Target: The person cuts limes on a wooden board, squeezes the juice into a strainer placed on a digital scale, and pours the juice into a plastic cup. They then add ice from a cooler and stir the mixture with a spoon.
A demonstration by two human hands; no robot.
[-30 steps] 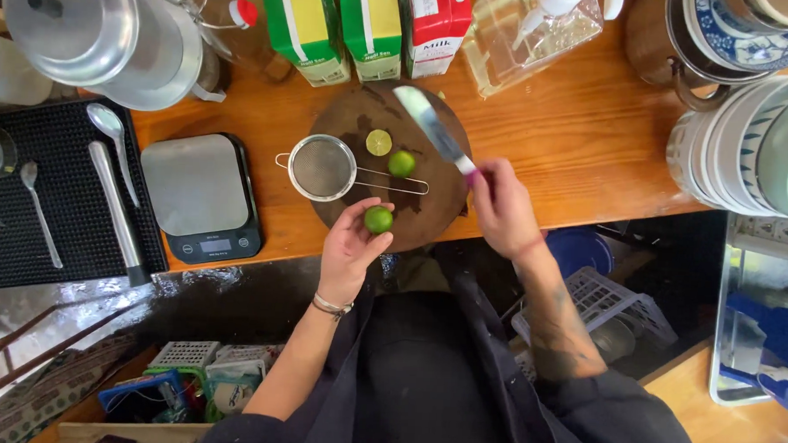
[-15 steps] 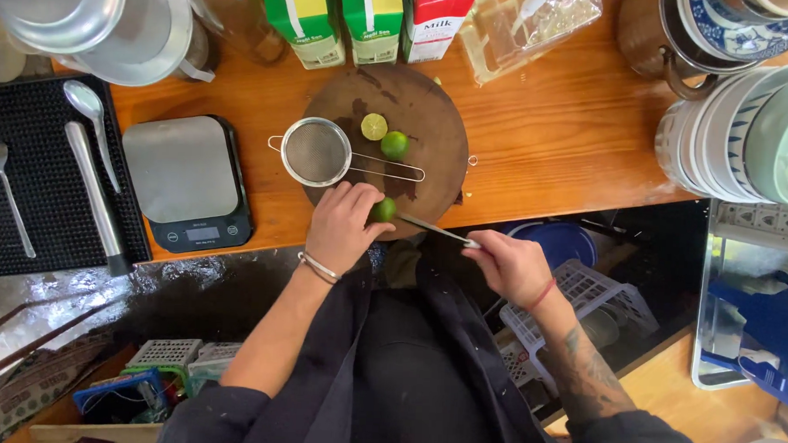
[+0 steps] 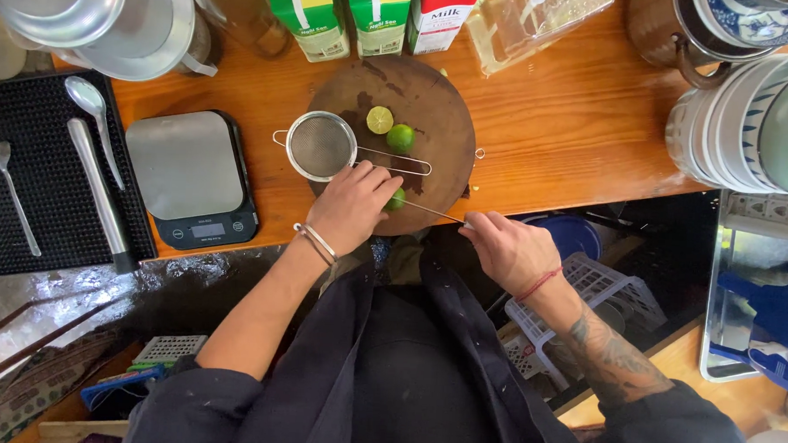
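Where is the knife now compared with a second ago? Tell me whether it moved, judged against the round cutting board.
Yes. The knife came down from the board's far right side to its near edge, blade now at the lime under the left hand.

Bright, even daylight, sharp focus; darker shadow below the counter.

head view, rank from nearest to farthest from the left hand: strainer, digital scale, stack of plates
1. Strainer: on the round board, just above the left hand.
2. Digital scale: on the counter, to that hand's left.
3. Stack of plates: at the far right edge, farthest.
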